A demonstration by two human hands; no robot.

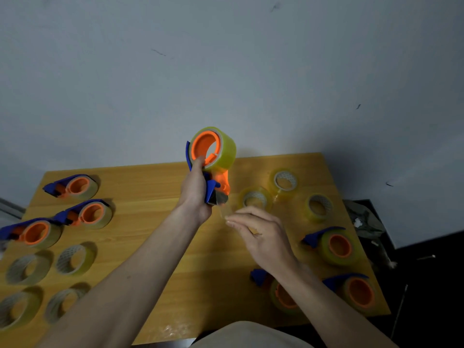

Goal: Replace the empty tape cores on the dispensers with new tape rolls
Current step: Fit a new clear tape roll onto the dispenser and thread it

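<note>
The left hand (194, 194) gripped one dispenser (209, 167), loaded with a roll, above the bench (155, 192). The right hand (261, 237) pinched its clear tape end (224, 212) between fingers (241, 217) and thumb. Six more dispensers lay about: three left, three right. Three rolls sat far right; four cores near left.

Bare forearms, no sleeves; beige garment (248, 334) at the lap.

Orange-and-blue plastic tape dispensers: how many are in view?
7. One orange-and-blue plastic tape dispenser is held up in the left hand; three lie at the wooden table's left; three at right, one partly hidden.
</note>
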